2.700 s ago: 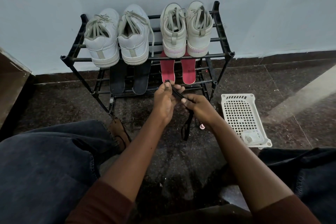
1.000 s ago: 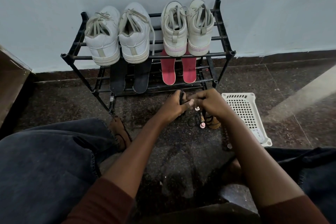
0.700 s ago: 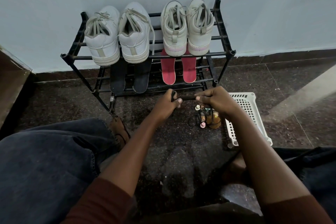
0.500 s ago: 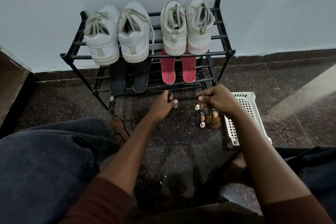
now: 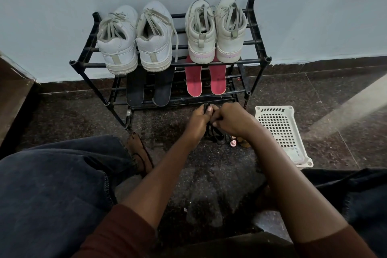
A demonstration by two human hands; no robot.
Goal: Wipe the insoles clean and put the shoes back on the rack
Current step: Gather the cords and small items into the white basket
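Head | speckled dark stone floor and pale painted wall are being shown | thin black cord is being pinched by left hand and right hand

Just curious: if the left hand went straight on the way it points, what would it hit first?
Probably the lower front bar of the rack, just ahead of the left hand; the pink insoles lie beyond. Depth is unclear.

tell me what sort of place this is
Probably a home entryway or hallway corner: a low black shoe rack stands against a pale painted wall, sneakers sit on its top shelf, and the floor is dark speckled stone.
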